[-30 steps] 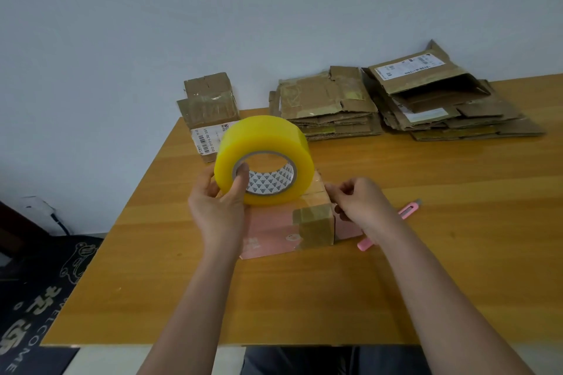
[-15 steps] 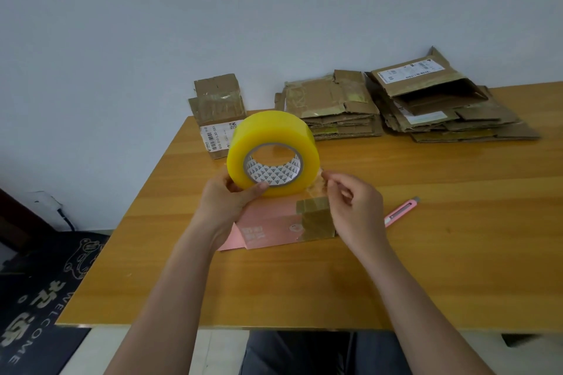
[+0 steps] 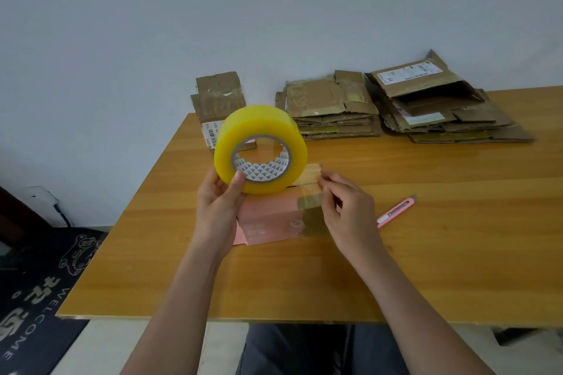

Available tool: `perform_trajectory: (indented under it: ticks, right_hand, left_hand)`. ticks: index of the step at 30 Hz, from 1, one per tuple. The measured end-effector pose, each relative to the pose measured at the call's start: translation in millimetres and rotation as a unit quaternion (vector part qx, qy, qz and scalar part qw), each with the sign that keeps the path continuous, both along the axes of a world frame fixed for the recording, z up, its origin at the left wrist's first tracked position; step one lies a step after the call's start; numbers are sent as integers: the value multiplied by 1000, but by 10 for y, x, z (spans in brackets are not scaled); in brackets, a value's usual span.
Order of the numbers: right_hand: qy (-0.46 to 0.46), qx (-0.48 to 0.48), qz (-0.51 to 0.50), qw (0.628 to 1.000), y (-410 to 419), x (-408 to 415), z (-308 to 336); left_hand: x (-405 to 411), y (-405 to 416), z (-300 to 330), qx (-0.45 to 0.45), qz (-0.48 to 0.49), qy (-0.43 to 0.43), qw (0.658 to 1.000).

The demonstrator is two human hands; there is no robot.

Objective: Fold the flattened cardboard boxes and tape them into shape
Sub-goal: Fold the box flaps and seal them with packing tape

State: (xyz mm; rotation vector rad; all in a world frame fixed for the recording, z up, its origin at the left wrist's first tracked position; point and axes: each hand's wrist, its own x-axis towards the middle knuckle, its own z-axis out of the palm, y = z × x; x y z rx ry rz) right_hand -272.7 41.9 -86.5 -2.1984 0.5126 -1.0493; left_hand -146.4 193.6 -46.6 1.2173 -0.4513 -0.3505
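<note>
The small pink cardboard box sat on the wooden worktop, near its front edge. Left of the box, the left hand held the big yellow roll of tape just above it, thumb curled into the hole. Right of the box, the right hand pinched the loose clear tape end. That tape looked thin and sticky, so hold it at the edge. Further right lay a pink knife. Flat brown boxes were stacked behind.

tape roll: glossy plastic | table: smooth varnished wood | flattened boxes: matt rough cardboard
</note>
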Motion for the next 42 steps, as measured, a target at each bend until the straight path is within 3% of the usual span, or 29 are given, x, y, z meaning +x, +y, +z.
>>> perform_trajectory:
  ticks: [8,16,26,32,37,42]
  right_hand:
    - [9,12,3,1000,4,-12,5]
    - [97,-52,-1,994,81,70,105]
    - [146,-32,57,987,52,61,147]
    - [182,-47,48,981,68,39,222]
    - [242,-126,29,962,123,48,331]
    - [206,-159,60,964,330,71,229]
  left_hand:
    - [-74,24,-43,-71,25,14,997]
    - [16,213,-156,38,30,-91,995]
    - [-20,204,-233,70,18,-79,994]
    - [64,369,-254,-61,5,16,998]
    - [78,438,-215,-20,-13,21,999]
    - [86,420,-216,12,-31,-1,999]
